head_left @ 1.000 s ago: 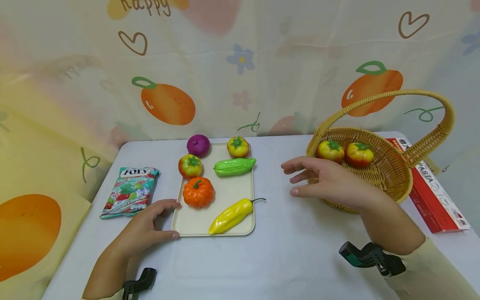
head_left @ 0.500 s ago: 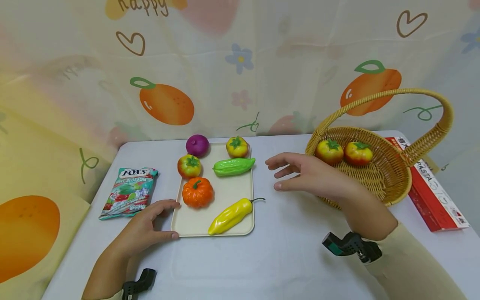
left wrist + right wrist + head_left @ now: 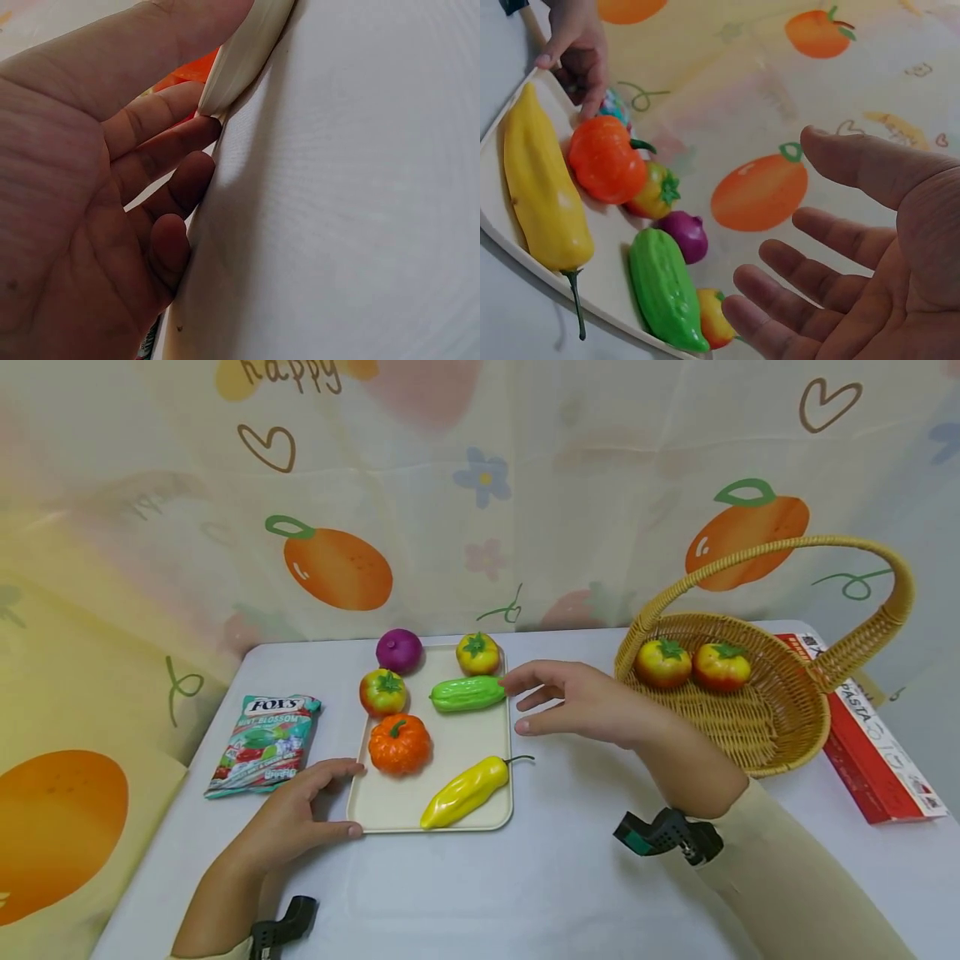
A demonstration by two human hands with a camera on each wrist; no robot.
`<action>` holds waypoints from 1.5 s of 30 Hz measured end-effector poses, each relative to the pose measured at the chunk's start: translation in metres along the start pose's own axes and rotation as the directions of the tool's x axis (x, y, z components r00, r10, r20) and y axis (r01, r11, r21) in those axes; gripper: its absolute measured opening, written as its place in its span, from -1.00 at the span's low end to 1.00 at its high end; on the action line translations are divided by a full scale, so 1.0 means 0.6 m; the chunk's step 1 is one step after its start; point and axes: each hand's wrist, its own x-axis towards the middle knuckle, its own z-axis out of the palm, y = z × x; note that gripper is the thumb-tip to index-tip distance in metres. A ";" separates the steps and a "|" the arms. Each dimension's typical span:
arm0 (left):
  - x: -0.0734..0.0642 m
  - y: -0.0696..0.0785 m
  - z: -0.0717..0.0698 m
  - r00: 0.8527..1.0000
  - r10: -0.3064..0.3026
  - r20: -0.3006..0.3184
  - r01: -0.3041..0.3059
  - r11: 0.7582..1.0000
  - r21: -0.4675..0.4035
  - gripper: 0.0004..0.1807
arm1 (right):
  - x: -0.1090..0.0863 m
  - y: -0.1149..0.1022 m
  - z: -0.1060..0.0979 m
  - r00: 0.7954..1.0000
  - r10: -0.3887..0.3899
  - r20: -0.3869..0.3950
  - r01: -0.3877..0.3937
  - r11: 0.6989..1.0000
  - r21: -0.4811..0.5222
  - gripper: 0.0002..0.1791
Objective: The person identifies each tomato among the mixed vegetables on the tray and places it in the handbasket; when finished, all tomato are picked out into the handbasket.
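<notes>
My left hand (image 3: 288, 822) touches the left edge of a cream tray (image 3: 465, 735) with thumb and fingertips. On that tray are an orange pumpkin (image 3: 400, 744), a yellow chili pepper (image 3: 465, 792), a ridged green vegetable like a bitter melon (image 3: 467, 694), a purple onion (image 3: 399, 651) and two red-and-yellow tomatoes (image 3: 383, 692). Over the tray's right edge hangs my right hand (image 3: 577, 703), fingers spread and nothing held. Its fingertips overlap the right tip of the green vegetable in the head view; a gap shows in the right wrist view (image 3: 667, 289).
A wicker basket (image 3: 813, 727) with a tall handle stands at the right, two red-and-yellow tomatoes (image 3: 692, 666) inside. Behind it lies a red-and-white pasta box (image 3: 873, 760). A teal candy bag (image 3: 264, 745) lies left of the tray. A printed cloth (image 3: 525, 527) hangs behind the table.
My right hand has moved left, from in front of the basket to the tray's right edge. My left hand stays at the tray, and the produce has not moved.
</notes>
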 end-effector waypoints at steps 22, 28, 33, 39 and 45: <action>0.002 -0.002 -0.001 1.000 -0.016 -0.008 0.016 1.000 -0.002 -0.18 | 0.122 -0.005 0.023 0.989 -0.135 0.060 0.133 0.991 0.027 -0.40; 0.005 0.002 0.000 1.000 -0.016 -0.005 0.016 1.000 -0.007 -0.18 | 0.151 -0.009 0.020 0.984 -0.160 0.077 0.158 0.987 0.032 -0.40; 0.005 0.004 -0.001 1.000 -0.021 -0.004 0.021 1.000 0.000 -0.18 | 0.175 -0.015 0.027 0.982 -0.176 0.071 0.175 0.984 0.023 -0.40; 0.002 0.000 0.000 0.999 -0.032 -0.002 0.032 0.999 0.004 -0.19 | 0.204 -0.016 0.046 0.981 -0.174 0.080 0.173 0.985 0.023 -0.38; 0.000 -0.005 0.004 1.000 -0.027 -0.006 0.027 1.000 -0.001 -0.18 | 0.234 -0.011 0.063 0.983 -0.168 0.075 0.169 0.986 -0.004 -0.29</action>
